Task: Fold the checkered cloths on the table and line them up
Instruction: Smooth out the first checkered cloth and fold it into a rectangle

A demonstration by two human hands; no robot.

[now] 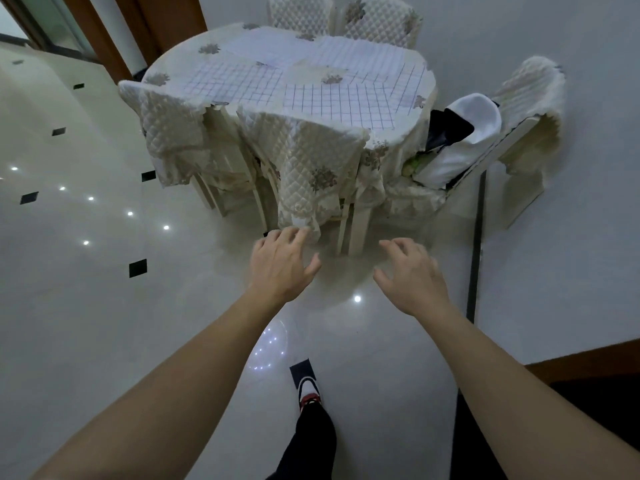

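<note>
Your left hand (280, 263) and right hand (412, 275) both reach forward at the end of bare arms, palms down, hanging in the air above the glossy tiled floor (104, 306). On each hand the fingers (294, 235) are spread and loosely bent, and they hold nothing. Neither hand touches the bench (311, 143), which stands ahead of you, well apart from your hands, draped in a quilted cream cover with grey flower prints.

The checkered cloths lie flat and unfolded on the bench top. One cloth (339, 105) sits at the near edge, with its front border hanging a little over the rim. Another (235, 81) lies to its left. Two paler ones (263, 46) (360, 51) lie toward the far side, and their corners overlap the nearer cloths. A further checkered piece (405, 84) lies at the right side; you cannot tell where it ends under the others.

Chairs in matching quilted covers are pushed in around the bench (169, 133) (301, 12). The chair on the right (530, 91) carries a white garment (474, 126) with something dark beside it. Your shoe (308, 386), white with red and black, stands on the floor below your hands.
</note>
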